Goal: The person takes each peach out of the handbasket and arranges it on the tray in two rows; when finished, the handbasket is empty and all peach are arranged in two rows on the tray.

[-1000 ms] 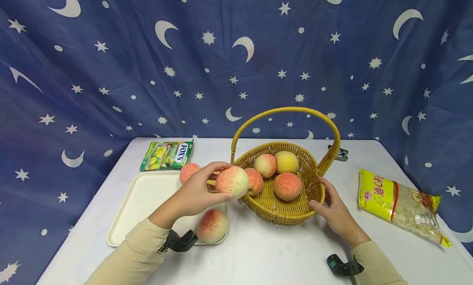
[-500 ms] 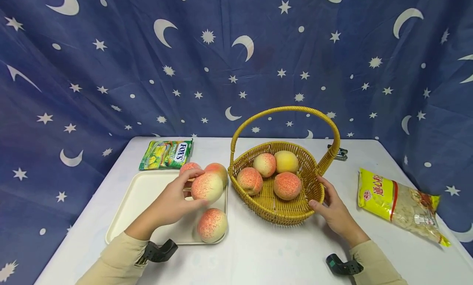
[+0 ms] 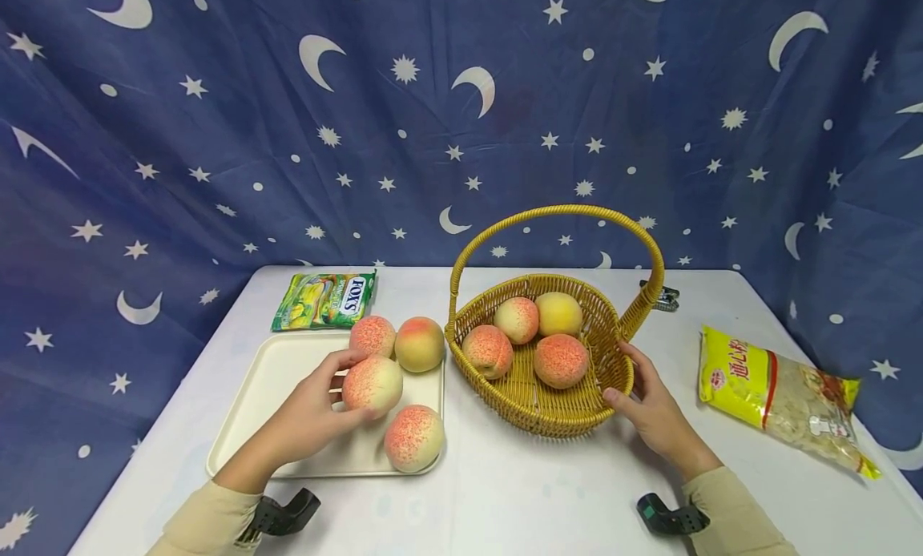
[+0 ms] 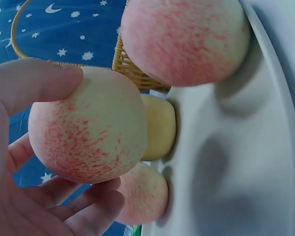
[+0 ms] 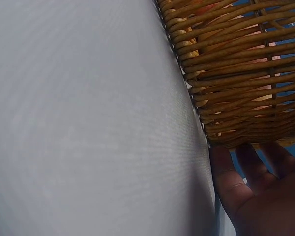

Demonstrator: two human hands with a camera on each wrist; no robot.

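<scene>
- Fingers [image 4: 96, 209] of the left hand [image 3: 306, 416] curl round a pale, red-speckled peach [image 3: 372, 386], over the cream tray [image 3: 270, 380]
- Three other peaches [image 3: 414, 438] rest on the tray
- The right hand [image 3: 654, 418] grips the side of the wicker basket [image 3: 537, 416], which stands on the bench [image 3: 519, 496]
- Four fruits [image 3: 562, 361] lie inside the basket

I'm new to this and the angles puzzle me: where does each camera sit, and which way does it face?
Head: worn on the head, facing forward and down at the tray and basket; the left hand, right hand and sleeves show.
Left wrist: on that wrist, looking along the left hand at the held peach, with the tray beyond.
Right wrist: on that wrist, looking across the white table at the basket's woven outside; part of the right hand shows.
Shared: the held peach appears in the head and left wrist views.
</scene>
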